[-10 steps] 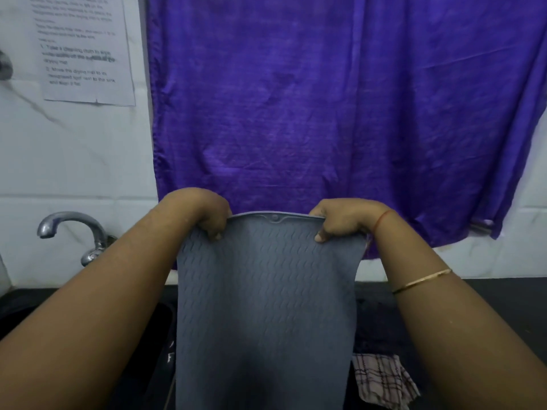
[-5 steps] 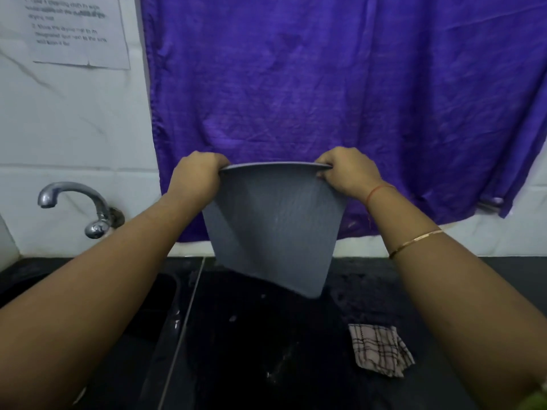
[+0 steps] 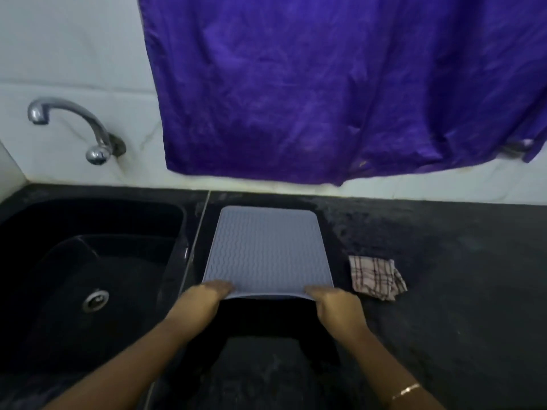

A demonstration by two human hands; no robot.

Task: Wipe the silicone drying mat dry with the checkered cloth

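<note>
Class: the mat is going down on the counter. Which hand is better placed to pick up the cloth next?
Right. The right hand holds the mat corner nearest the cloth; the left hand would have to cross the mat.

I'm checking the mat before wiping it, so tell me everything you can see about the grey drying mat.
The silicone drying mat is a grey-blue rectangle with rounded corners and wavy raised ridges, soft and flexible looking. It lies mostly flat on the black counter, right of the sink, far edge toward the wall. Its near edge is lifted slightly, pinched by the left hand and right hand. The checkered cloth lies apart to its right. Wetness cannot be told.
</note>
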